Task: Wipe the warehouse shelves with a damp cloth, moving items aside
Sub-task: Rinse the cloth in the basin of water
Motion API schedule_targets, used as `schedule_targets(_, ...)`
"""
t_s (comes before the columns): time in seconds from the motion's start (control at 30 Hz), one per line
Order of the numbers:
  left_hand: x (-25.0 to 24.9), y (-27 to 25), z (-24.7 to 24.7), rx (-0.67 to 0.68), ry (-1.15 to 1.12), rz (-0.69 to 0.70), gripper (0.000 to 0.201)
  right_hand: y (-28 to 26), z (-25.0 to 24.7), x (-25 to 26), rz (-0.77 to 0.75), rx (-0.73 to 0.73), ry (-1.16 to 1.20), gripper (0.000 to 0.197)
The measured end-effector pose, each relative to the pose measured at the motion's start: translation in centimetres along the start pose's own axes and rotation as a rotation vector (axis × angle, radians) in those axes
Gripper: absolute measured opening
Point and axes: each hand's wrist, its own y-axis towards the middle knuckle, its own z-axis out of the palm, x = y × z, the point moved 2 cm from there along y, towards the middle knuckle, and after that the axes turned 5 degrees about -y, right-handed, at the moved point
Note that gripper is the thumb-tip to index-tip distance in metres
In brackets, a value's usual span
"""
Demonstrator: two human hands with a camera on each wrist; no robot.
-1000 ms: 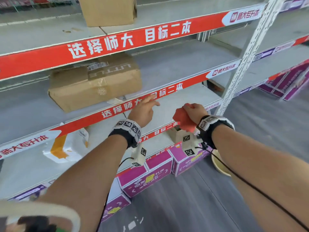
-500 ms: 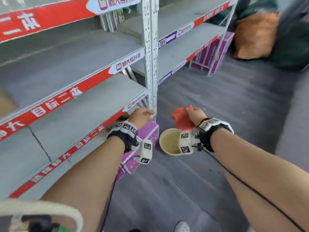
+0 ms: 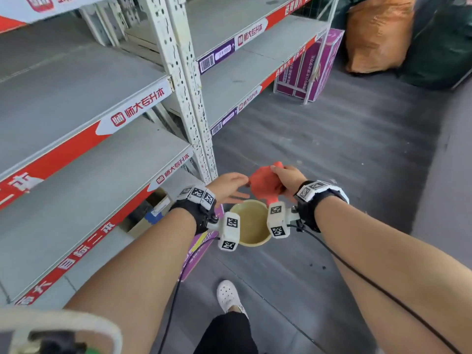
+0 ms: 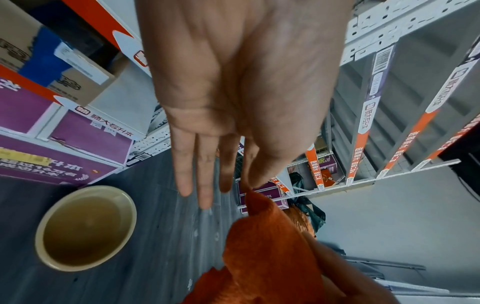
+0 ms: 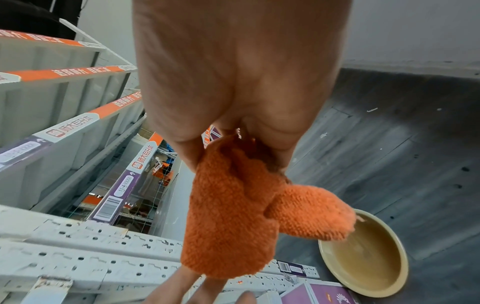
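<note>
My right hand [image 3: 281, 175] grips a bunched orange cloth [image 3: 264, 186] just above a yellow bowl [image 3: 251, 223] of murky water that stands on the floor. In the right wrist view the cloth [image 5: 228, 216] hangs from my curled fingers, with the bowl [image 5: 369, 257] below to the right. My left hand [image 3: 240, 186] reaches across to the cloth. In the left wrist view its thumb and forefinger pinch a raised corner of the cloth [image 4: 265, 246], and the other fingers [image 4: 205, 185] stay straight. The grey shelves [image 3: 76, 175] with red edge strips lie to my left.
A white perforated upright [image 3: 189, 98] stands just beyond my hands. Purple cartons sit under the lowest shelf [image 3: 196, 254] and further along the aisle [image 3: 309, 67]. An orange sack [image 3: 375, 34] and dark bags lie at the far right. My white shoe [image 3: 227, 295] is on the grey floor.
My view has swung right and down, from the shelf with the cardboard boxes to the floor. Both hands came off the shelf edge to above the bowl, and my left hand reached the cloth.
</note>
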Motion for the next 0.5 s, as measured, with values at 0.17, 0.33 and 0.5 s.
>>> schedule_targets(0.17, -2.1, 6.3, -2.1, 0.067, -0.051, -0.064, 0.060, 4.7, 1.0, 2.7, 0.017, 0.098, 0.049, 0.043)
schedule_targets(0.33, -1.8, 12.3, -3.3, 0.084, 0.060, -0.087, 0.060, 10.0, 2.5, 2.3, -0.017, 0.233, 0.198, 0.032)
schedule_targets(0.5, 3.7, 20.1, -2.3, 0.040, 0.119, -0.100, 0.055, 16.5, 4.1, -3.1, -0.057, 0.310, 0.091, 0.024)
